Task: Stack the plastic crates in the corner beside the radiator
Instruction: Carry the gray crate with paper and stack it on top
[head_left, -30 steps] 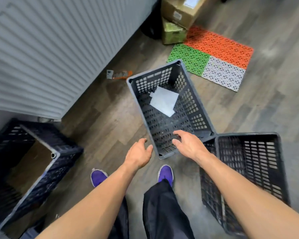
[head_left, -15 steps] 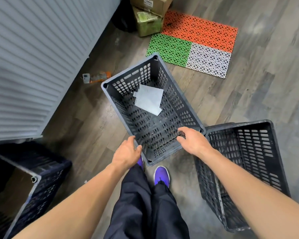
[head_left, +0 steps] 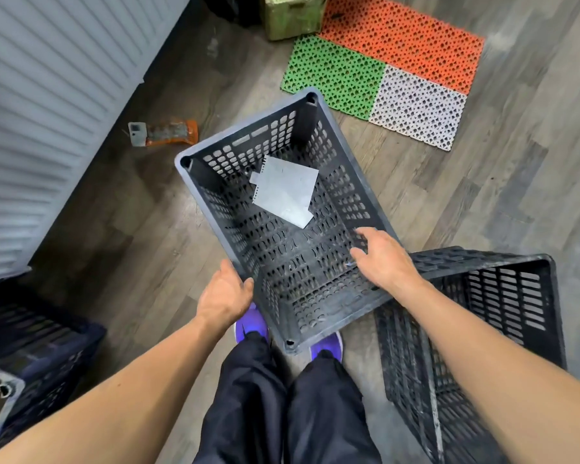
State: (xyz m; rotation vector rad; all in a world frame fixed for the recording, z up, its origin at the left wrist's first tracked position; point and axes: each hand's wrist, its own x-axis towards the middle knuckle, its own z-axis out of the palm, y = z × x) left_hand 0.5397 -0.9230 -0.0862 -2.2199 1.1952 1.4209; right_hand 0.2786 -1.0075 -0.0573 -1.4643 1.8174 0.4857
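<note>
I look down on two bare forearms reaching forward over dark trousers and two purple shoes. My left hand grips the near left rim of a black crate, fingers curled under the edge, thumb on top. My right hand rests on the crate's near right rim, fingers spread loosely over it; I cannot tell if they clasp it. This crate sits at center, tilted, its near corner over my shoes. One sheet of paper lies inside on the perforated floor.

I count three crates. The second crate is at four o'clock, just beside the first, its rim touching or passing under the held one. The third crate is at eight o'clock, below the white radiator, which runs from nine to eleven o'clock.

Farther off, one orange tool lies on the wood floor at eleven o'clock. At one o'clock are three joined mats: green, orange, white. One green box stands at twelve o'clock.
</note>
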